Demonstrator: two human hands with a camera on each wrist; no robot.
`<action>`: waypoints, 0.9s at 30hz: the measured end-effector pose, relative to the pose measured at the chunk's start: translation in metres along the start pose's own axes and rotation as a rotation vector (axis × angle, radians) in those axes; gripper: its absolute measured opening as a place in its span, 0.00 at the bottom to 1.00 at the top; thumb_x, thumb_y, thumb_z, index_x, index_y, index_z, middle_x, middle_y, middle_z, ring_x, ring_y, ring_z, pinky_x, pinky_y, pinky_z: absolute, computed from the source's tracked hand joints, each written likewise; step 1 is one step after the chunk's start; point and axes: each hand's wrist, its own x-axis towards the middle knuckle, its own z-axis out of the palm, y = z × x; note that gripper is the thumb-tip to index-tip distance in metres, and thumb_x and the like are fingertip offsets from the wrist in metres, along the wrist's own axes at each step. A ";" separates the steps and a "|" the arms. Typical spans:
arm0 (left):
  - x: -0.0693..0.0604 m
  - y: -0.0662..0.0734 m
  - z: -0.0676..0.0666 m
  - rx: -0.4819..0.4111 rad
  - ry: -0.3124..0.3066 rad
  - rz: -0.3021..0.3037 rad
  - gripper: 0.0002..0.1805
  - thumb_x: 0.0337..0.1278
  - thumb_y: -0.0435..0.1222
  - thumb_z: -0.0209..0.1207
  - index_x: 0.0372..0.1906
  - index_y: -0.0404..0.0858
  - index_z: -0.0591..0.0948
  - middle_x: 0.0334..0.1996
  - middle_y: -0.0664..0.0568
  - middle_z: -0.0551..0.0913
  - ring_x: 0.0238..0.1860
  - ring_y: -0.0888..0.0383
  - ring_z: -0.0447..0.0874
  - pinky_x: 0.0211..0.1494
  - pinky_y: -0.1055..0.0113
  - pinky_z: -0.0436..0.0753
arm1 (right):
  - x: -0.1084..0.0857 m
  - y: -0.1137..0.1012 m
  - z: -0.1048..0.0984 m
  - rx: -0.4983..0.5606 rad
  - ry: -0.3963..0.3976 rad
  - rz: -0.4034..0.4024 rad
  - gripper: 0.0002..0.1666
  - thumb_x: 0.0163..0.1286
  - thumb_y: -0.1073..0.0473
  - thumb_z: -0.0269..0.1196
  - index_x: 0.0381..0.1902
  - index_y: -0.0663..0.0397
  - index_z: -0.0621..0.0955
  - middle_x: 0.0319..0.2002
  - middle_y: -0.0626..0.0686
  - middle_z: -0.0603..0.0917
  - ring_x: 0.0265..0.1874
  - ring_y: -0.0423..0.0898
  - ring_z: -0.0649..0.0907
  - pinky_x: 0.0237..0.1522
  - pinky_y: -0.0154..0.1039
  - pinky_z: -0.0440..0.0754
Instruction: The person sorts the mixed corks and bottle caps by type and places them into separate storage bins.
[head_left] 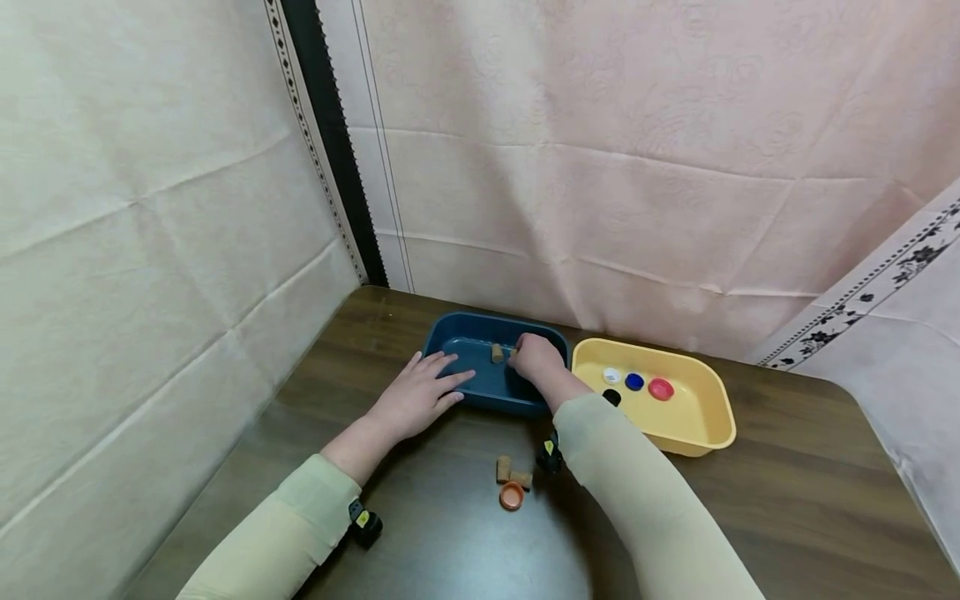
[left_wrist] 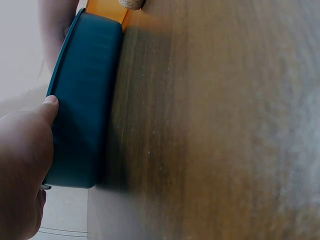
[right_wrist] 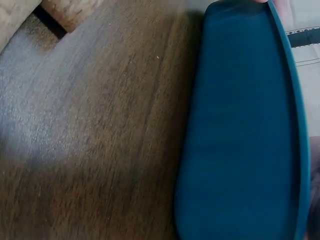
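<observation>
A dark blue tray (head_left: pixel 487 403) stands at the back of the table, with a cork (head_left: pixel 497 353) lying inside. My left hand (head_left: pixel 416 396) rests with spread fingers on the tray's left front rim; in the left wrist view that hand (left_wrist: pixel 25 160) touches the rim of the blue tray (left_wrist: pixel 82 100). Reaching into the tray's right part, my right hand (head_left: pixel 542 360) has curled fingers round a cork (head_left: pixel 513 357), mostly hidden by the hand. The right wrist view shows the outer side of the tray (right_wrist: pixel 245 120).
Right of the blue tray is a yellow tray (head_left: pixel 708 408) holding a white cap (head_left: pixel 612 375), a blue cap (head_left: pixel 634 382), a red cap (head_left: pixel 661 389) and a black cap (head_left: pixel 611 397). Nearer on the table lie two corks (head_left: pixel 503 469) and an orange-brown cap (head_left: pixel 512 496).
</observation>
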 end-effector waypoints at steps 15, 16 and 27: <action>0.004 0.005 -0.003 -0.017 0.008 0.021 0.27 0.75 0.58 0.42 0.74 0.62 0.64 0.76 0.51 0.61 0.77 0.48 0.52 0.77 0.44 0.45 | -0.016 0.000 -0.009 0.072 0.100 0.048 0.25 0.72 0.46 0.62 0.59 0.54 0.77 0.55 0.56 0.81 0.46 0.52 0.79 0.55 0.50 0.80; 0.004 0.005 -0.003 -0.015 0.006 0.021 0.27 0.75 0.58 0.42 0.75 0.63 0.64 0.76 0.51 0.61 0.77 0.48 0.52 0.77 0.44 0.45 | -0.019 -0.001 -0.011 0.086 0.108 0.047 0.26 0.72 0.46 0.62 0.60 0.53 0.77 0.56 0.56 0.81 0.47 0.52 0.79 0.55 0.51 0.80; 0.000 0.001 0.001 -0.011 0.024 0.020 0.27 0.75 0.57 0.43 0.74 0.62 0.65 0.76 0.50 0.61 0.77 0.46 0.52 0.77 0.43 0.45 | -0.050 0.002 -0.016 0.318 0.204 -0.042 0.21 0.71 0.45 0.62 0.55 0.48 0.79 0.44 0.53 0.83 0.39 0.50 0.80 0.45 0.44 0.83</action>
